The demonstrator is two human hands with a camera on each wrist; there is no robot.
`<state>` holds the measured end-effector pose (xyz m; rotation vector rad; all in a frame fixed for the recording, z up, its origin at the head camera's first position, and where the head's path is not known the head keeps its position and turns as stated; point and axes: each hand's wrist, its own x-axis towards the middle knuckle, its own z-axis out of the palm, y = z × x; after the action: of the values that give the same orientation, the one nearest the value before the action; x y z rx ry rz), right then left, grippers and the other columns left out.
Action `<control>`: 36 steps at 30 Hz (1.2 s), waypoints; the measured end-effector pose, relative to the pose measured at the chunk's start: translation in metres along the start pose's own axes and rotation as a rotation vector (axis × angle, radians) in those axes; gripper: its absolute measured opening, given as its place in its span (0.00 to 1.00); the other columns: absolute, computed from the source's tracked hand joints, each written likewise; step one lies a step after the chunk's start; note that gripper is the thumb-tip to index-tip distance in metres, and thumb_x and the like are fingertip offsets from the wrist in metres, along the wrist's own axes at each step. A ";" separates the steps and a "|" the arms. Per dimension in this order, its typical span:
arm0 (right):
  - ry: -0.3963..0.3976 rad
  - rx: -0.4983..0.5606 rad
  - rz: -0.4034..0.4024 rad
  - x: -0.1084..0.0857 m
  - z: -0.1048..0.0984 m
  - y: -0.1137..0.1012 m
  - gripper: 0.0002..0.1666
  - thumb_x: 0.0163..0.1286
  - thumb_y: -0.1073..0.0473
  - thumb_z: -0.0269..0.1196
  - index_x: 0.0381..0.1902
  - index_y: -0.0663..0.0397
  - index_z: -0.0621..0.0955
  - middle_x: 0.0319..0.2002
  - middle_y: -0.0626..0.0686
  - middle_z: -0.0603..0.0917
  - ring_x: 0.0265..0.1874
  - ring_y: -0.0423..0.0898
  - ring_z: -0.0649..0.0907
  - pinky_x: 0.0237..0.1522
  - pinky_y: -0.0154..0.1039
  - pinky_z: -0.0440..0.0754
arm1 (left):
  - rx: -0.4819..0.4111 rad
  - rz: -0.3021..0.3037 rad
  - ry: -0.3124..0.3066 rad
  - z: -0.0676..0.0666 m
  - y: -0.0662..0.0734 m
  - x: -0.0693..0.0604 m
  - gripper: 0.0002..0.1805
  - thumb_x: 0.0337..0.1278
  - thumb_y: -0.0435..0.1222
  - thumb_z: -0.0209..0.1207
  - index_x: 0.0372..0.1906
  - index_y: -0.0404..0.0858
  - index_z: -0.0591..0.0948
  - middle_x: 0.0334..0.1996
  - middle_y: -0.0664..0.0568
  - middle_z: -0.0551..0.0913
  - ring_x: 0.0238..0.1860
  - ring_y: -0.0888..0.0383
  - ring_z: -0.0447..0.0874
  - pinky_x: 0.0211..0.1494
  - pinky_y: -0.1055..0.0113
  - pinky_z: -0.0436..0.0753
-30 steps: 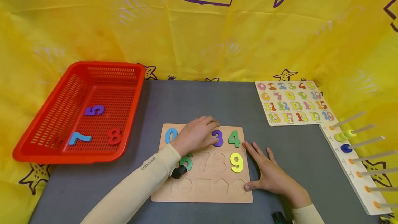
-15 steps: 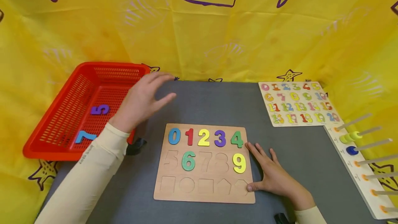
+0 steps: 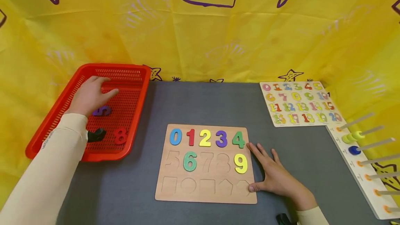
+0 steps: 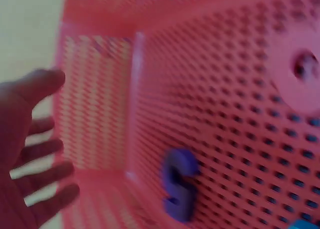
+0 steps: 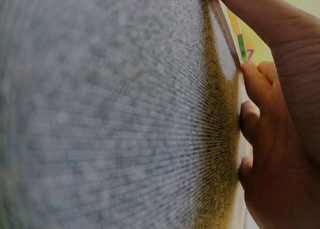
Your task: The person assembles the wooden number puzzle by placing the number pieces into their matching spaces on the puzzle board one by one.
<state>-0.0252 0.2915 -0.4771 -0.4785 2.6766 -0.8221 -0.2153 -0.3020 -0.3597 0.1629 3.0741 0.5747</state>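
Note:
Over the red basket my left hand hovers with fingers spread, holding nothing. Below it on the basket floor lies a purple number 5, partly covered by the hand; the left wrist view shows this purple 5 too. A red number 8 lies nearer the front. A bit of blue shows at the corner of the left wrist view. My right hand rests at the right edge of the wooden number board, thumb on its lower corner. The board bears 0 to 4, 6 and 9.
A printed number board lies at the back right. Beside it, a white base with pegs carries several yellow-green rings and a blue ring. A yellow patterned cloth hangs behind the grey table.
My left hand has left the wooden board, where a red 1 and yellow 2 are now uncovered, and moved left over the basket. The right hand stays at the board's edge.

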 end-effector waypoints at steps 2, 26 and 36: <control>0.004 0.001 -0.001 0.000 0.000 0.000 0.84 0.35 0.22 0.77 0.83 0.40 0.48 0.81 0.50 0.53 0.78 0.62 0.50 0.71 0.70 0.30 | 0.023 -0.061 -0.021 0.006 -0.015 -0.001 0.42 0.70 0.57 0.54 0.68 0.23 0.67 0.62 0.22 0.68 0.60 0.25 0.67 0.61 0.28 0.66; 0.001 0.021 -0.007 -0.001 0.000 0.002 0.83 0.37 0.23 0.76 0.83 0.40 0.47 0.81 0.49 0.53 0.78 0.62 0.48 0.71 0.69 0.29 | 0.168 -0.152 -0.210 0.040 -0.039 0.000 0.25 0.64 0.49 0.64 0.23 0.32 0.76 0.19 0.43 0.74 0.23 0.45 0.73 0.27 0.53 0.76; 0.009 0.007 -0.015 -0.003 0.000 0.000 0.83 0.36 0.23 0.76 0.83 0.41 0.48 0.81 0.49 0.53 0.79 0.61 0.48 0.71 0.69 0.30 | 0.153 -0.172 -0.196 0.032 -0.035 -0.005 0.26 0.60 0.47 0.66 0.25 0.27 0.76 0.20 0.39 0.76 0.24 0.42 0.73 0.31 0.45 0.78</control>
<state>-0.0230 0.2926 -0.4765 -0.4946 2.6812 -0.8392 -0.2125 -0.3229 -0.4024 -0.0429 2.9009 0.2962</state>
